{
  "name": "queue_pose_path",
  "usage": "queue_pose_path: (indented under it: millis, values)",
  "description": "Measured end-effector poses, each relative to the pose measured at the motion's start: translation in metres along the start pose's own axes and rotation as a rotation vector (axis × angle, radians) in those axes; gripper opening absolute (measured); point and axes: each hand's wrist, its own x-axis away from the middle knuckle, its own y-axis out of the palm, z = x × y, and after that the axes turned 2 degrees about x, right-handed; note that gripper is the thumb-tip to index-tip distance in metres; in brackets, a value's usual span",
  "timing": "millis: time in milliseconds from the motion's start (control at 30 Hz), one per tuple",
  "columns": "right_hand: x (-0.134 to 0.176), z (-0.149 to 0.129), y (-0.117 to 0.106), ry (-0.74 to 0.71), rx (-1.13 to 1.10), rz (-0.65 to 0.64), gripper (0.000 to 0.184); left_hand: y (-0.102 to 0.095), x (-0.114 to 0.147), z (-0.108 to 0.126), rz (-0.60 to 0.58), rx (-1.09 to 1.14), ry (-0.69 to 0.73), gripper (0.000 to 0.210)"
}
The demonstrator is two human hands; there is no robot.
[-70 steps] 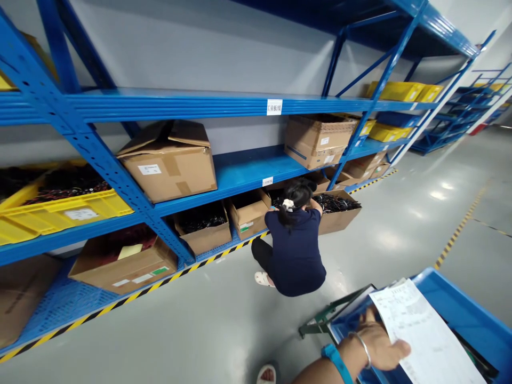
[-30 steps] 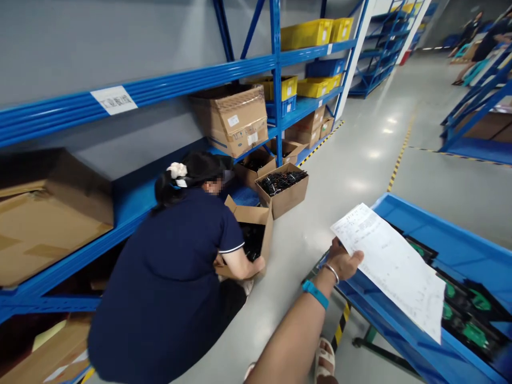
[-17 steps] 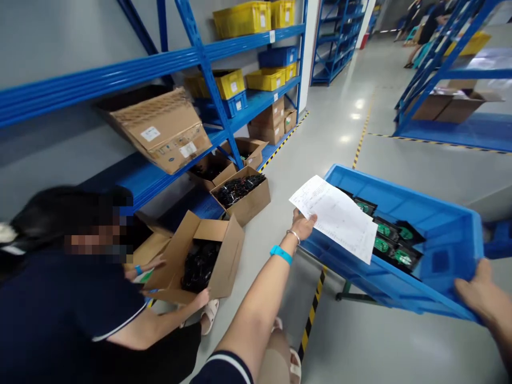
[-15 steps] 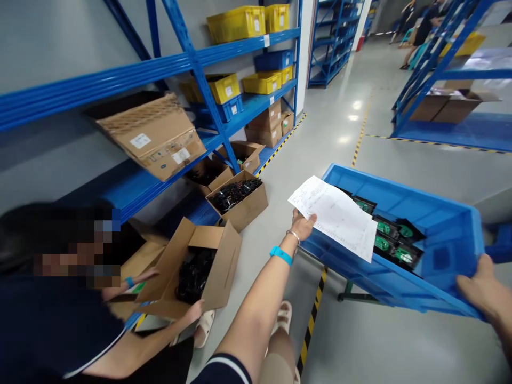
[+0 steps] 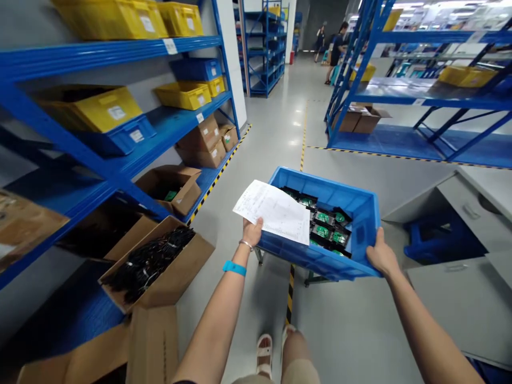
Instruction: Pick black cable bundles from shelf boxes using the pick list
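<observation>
A blue plastic bin [image 5: 360, 204] rests on a wheeled cart frame in front of me, with several black-and-green parts [image 5: 326, 230] inside. My left hand [image 5: 252, 232] grips the bin's near left corner and pinches a printed paper sheet [image 5: 276, 211] that lies over the rim. My right hand [image 5: 380, 256] grips the bin's near right corner. A teal band [image 5: 234, 268] and a thin bracelet sit on my left wrist.
Blue racking [image 5: 108, 165] with yellow bins [image 5: 98, 109] and cardboard boxes runs along the left. An open box of black cables [image 5: 154, 264] stands on the floor near my left leg. More racking [image 5: 404, 96] is on the right, grey cabinets [image 5: 460, 250] beside me. People stand far down the aisle [image 5: 334, 50].
My view has swung right and moved along the aisle; the crouching person is out of sight. My right hand has come onto the bin's right corner. The left hand still holds paper and bin.
</observation>
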Motion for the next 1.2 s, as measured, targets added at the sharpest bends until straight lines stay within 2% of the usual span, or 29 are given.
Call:
queue_pose_path:
  millis: [333, 467, 667, 967, 1200]
  values:
    - [-0.241, -0.122, -0.031, -0.053, -0.148, -0.027, 0.072, 0.026, -0.254, 0.022, 0.031, -0.067, -0.166, 0.053]
    - [-0.351, -0.168, -0.050, -0.098, -0.147, -0.037, 0.073, 0.040, -0.353, 0.032, 0.037, -0.112, -0.205, 0.053]
    - [-0.525, -0.237, -0.077, -0.130, -0.137, -0.051, 0.076, 0.072, -0.503, 0.041, 0.076, -0.151, -0.197, 0.052]
    - [-0.750, -0.353, -0.118, -0.110, -0.121, -0.052, 0.073, 0.111, -0.765, 0.059, 0.070, -0.176, -0.091, 0.052]
    - [-0.951, -0.431, -0.137, -0.121, -0.160, -0.041, 0.076, 0.157, -0.980, 0.061, 0.091, -0.222, -0.021, 0.052]
